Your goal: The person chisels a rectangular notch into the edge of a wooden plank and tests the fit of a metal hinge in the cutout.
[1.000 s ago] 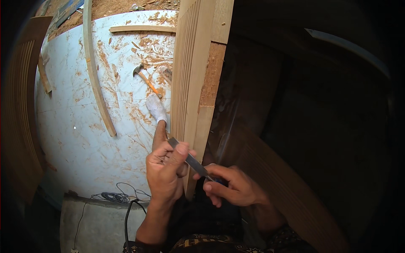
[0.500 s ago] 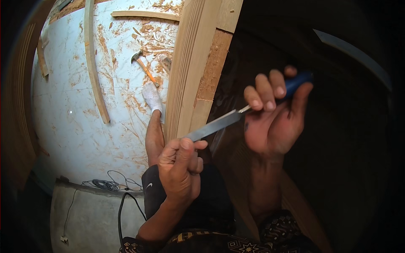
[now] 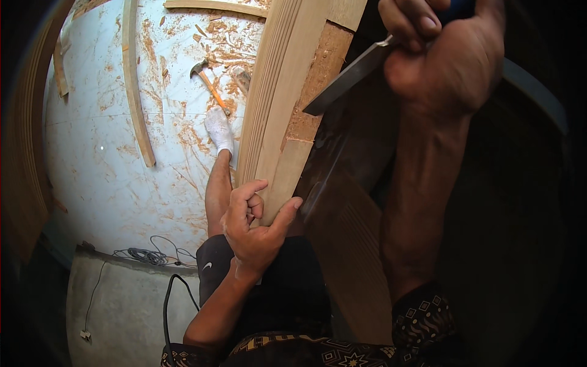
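Observation:
My right hand [image 3: 446,58] grips the blue handle [image 3: 460,8] of a chisel [image 3: 350,77]. The flat steel blade slants down to the left, its tip at a rough, shallow recess [image 3: 318,79] cut in the edge of a wooden door frame [image 3: 272,104]. Whether the tip presses into the wood I cannot tell. Over the near end of the frame, my left hand [image 3: 254,214] holds nothing, with thumb and forefinger apart and the other fingers curled.
A claw hammer [image 3: 210,87] with an orange handle lies on the white floor beside my socked foot [image 3: 219,129]. Wood shavings and loose battens [image 3: 136,85] are scattered there. A coiled cable [image 3: 150,255] lies near the grey concrete step [image 3: 122,300]. The right side is dark.
My left hand has let go of the blade and moved down over the frame's near end. My right hand has carried the chisel up and right, bringing its tip to the recess.

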Tool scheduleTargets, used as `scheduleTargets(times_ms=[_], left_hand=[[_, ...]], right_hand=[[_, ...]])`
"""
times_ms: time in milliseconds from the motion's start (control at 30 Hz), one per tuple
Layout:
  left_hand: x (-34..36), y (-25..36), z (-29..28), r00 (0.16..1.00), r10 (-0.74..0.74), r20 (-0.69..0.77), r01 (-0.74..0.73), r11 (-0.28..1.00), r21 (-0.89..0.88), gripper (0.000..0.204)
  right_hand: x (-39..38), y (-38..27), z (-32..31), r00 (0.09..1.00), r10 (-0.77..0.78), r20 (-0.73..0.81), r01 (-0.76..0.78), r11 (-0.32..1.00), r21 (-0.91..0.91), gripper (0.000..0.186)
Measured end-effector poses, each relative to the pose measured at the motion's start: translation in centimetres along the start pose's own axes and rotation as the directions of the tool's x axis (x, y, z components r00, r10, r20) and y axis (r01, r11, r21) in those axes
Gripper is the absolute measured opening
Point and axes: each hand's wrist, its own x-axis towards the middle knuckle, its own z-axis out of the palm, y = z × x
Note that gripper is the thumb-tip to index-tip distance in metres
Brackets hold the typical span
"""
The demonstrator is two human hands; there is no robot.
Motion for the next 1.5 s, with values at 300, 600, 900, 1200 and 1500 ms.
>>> scheduleTargets(times_ms=[300,600,900,1200,1500], left_hand=[[-2.4,-2.2,0.3,0.998,0.052,-0.039,-0.044,0.981,0.188,0.063],[-2.2,-2.7,-0.1,0.996,0.083,-0.029,-0.075,0.974,0.216,0.063],[-1.9,-1.9,1.1,0.996,0.091,0.000,-0.090,0.984,0.155,0.062],[-2.0,-2.6,0.6,0.997,0.078,-0.026,-0.072,0.982,0.174,0.062],[-1.5,-2.2,1.0,0.996,0.086,-0.006,-0.084,0.988,0.132,0.063]], right_hand=[[-1.6,-0.1,2.4,0.967,-0.203,0.156,0.245,0.911,-0.332,0.044],[-1.4,0.9,2.9,0.975,-0.187,0.123,0.220,0.901,-0.375,0.043],[-0.9,-1.1,3.5,0.968,-0.236,0.081,0.248,0.876,-0.412,0.044],[0.3,-0.3,2.3,0.978,-0.187,0.089,0.207,0.914,-0.350,0.043],[1.3,-1.9,1.3,0.990,-0.091,0.106,0.129,0.881,-0.456,0.042]])
